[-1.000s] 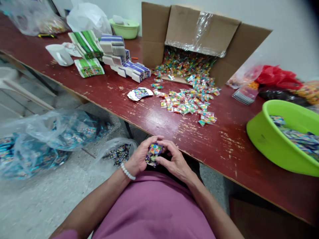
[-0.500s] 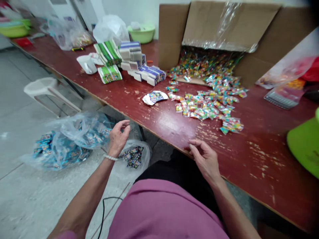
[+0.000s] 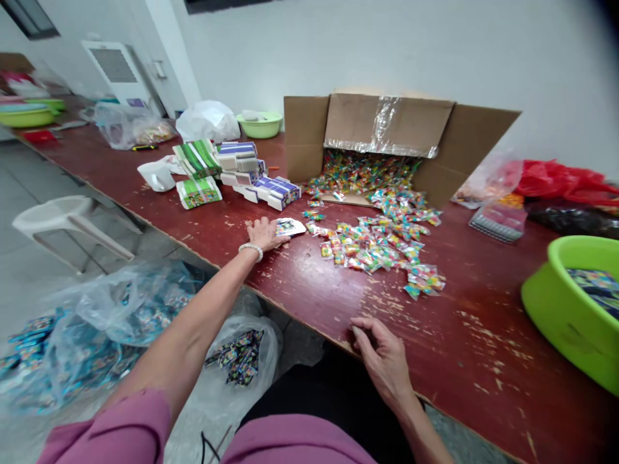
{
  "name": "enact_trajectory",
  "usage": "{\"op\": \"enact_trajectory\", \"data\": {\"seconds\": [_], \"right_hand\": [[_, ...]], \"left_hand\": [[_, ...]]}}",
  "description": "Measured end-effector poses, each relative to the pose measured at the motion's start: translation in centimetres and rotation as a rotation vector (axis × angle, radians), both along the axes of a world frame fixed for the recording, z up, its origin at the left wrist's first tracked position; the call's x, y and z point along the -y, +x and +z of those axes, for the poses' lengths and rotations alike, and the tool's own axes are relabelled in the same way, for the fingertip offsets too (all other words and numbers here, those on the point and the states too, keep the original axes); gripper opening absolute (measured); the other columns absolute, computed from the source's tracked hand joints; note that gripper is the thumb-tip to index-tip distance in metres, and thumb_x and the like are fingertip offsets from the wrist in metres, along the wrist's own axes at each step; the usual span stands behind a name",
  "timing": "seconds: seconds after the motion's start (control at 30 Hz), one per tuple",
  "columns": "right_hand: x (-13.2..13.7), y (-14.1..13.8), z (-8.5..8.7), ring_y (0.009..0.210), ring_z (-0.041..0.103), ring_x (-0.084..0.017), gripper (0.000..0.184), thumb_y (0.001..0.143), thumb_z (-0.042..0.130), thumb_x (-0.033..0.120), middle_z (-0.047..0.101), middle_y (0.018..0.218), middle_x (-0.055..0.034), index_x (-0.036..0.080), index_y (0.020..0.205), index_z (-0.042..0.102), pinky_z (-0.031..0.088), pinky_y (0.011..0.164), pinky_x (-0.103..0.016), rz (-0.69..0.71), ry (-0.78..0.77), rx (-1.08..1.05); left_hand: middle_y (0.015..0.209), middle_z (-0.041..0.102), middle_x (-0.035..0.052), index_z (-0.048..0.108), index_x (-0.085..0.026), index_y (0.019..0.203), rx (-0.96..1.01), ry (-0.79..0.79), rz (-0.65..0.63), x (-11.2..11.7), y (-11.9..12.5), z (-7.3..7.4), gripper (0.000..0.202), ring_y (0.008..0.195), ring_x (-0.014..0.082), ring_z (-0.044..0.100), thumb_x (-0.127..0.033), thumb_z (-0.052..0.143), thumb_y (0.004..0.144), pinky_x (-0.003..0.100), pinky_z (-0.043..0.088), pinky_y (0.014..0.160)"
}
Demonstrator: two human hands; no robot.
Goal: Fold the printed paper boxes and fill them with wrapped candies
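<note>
My left hand [image 3: 264, 234] reaches across the table, fingers spread and palm down, at the left end of a small stack of flat white-edged printed packaging [image 3: 290, 227]. Its fingertips touch or cover that end. My right hand [image 3: 384, 354] is by the table's front edge, fingers loosely curled, the thumb a little apart from the index finger; I see nothing in it. Beyond it lie many small clear-wrapped colourful candies [image 3: 377, 248], spilling from an open cardboard box [image 3: 387, 122]. Bundles of folded purple-and-white cartons [image 3: 275, 192] and green cartons [image 3: 198, 192] sit behind my left hand.
A green tub [image 3: 556, 309] holding printed packets stands at the right. A white mug [image 3: 157, 176] is left of the cartons. On the floor are plastic bags of packets [image 3: 242, 357] and a white stool [image 3: 58, 216]. Red plastic bags [image 3: 561, 180] lie at the back right.
My left hand has moved from over the floor, in front of the table, forward to the packaging stack. My right hand stays near the table edge. The view has tilted up.
</note>
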State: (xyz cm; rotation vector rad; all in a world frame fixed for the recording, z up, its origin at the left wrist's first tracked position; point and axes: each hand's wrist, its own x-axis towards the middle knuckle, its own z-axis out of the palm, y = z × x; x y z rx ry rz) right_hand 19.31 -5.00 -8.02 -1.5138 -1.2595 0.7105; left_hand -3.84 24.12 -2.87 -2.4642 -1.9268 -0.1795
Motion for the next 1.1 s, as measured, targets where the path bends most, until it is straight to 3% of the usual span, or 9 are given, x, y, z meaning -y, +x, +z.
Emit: {"op": "enact_trajectory", "data": {"seconds": [0.13,0.27,0.43,0.53,0.63,0.73,0.83,0.93,1.1], "right_hand": [[-0.2,0.1,-0.2,0.065,0.063,-0.018,0.016,0.091,0.060,0.035,0.068,0.081,-0.0037,0.024,0.094,0.071,0.050,0.059,-0.028,0.013,0.021,0.009],[-0.2,0.2,-0.7,0.068,0.062,-0.017,0.018,0.093,0.057,0.034,0.066,0.080,-0.0034,0.021,0.097,0.070,0.049,0.061,-0.026,0.029,0.038,0.043],[-0.3,0.4,-1.1,0.071,0.063,-0.017,0.020,0.094,0.055,0.034,0.066,0.082,-0.0044,0.020,0.098,0.069,0.049,0.063,-0.026,0.035,0.037,0.095],[-0.3,0.3,-1.2,0.070,0.063,-0.017,0.020,0.094,0.054,0.033,0.067,0.082,-0.0044,0.020,0.099,0.068,0.049,0.063,-0.026,0.038,0.025,0.096],[-0.3,0.2,-1.2,0.069,0.062,-0.017,0.021,0.094,0.053,0.034,0.066,0.080,-0.0042,0.020,0.098,0.068,0.049,0.063,-0.026,0.034,0.020,0.083],[-0.4,0.2,-1.1,0.070,0.063,-0.018,0.021,0.094,0.054,0.034,0.067,0.081,-0.0046,0.020,0.098,0.068,0.049,0.064,-0.027,0.024,0.022,0.085],[-0.5,0.2,-0.9,0.071,0.063,-0.018,0.020,0.094,0.053,0.033,0.066,0.080,-0.0042,0.020,0.097,0.068,0.049,0.063,-0.027,0.024,0.026,0.090],[-0.4,0.2,-0.9,0.071,0.063,-0.018,0.019,0.094,0.053,0.032,0.066,0.080,-0.0040,0.020,0.097,0.068,0.048,0.063,-0.026,0.030,0.036,0.092],[-0.3,0.2,-1.0,0.071,0.063,-0.017,0.017,0.094,0.054,0.029,0.066,0.082,-0.0039,0.020,0.097,0.068,0.049,0.063,-0.026,0.036,0.061,0.097]], "left_hand": [[0.127,0.053,0.0212,0.060,-0.017,0.126,-0.039,0.042,-0.044,0.9,-0.1,0.2,0.058,0.117,0.0387,0.044,-0.060,0.055,0.087,0.051,0.030,0.097],[0.126,0.052,0.0180,0.062,-0.019,0.120,-0.047,0.058,-0.064,3.1,-0.2,-0.6,0.050,0.116,0.0363,0.045,-0.057,0.050,0.091,0.047,0.034,0.094],[0.130,0.051,0.0164,0.051,-0.020,0.135,-0.027,0.039,-0.053,3.6,0.2,-0.6,0.063,0.115,0.0329,0.049,-0.062,0.049,0.089,0.042,0.038,0.093],[0.135,0.049,0.0184,0.053,-0.020,0.133,-0.008,0.047,0.034,2.6,1.3,0.0,0.069,0.120,0.0370,0.047,-0.071,0.043,0.087,0.048,0.036,0.098],[0.136,0.046,0.0297,0.047,-0.009,0.138,0.017,0.040,0.211,1.2,2.7,0.1,0.086,0.122,0.0471,0.044,-0.076,0.029,0.087,0.060,0.035,0.095],[0.133,0.048,0.0368,0.047,-0.002,0.136,0.021,-0.028,0.298,0.3,4.1,-0.4,0.092,0.119,0.0520,0.046,-0.076,0.033,0.084,0.068,0.036,0.090],[0.135,0.050,0.0339,0.051,-0.004,0.133,-0.001,-0.070,0.239,0.4,4.8,-1.0,0.070,0.123,0.0487,0.047,-0.057,0.042,0.089,0.066,0.034,0.095],[0.141,0.048,0.0287,0.047,-0.007,0.138,-0.022,-0.084,0.103,1.7,4.4,-1.4,0.056,0.128,0.0419,0.046,-0.039,0.039,0.092,0.060,0.034,0.101],[0.162,0.022,0.0219,0.031,-0.009,0.151,-0.045,-0.097,-0.141,5.6,2.5,-2.6,0.072,0.148,0.0409,0.017,-0.052,0.035,0.094,0.063,0.013,0.114]]}}
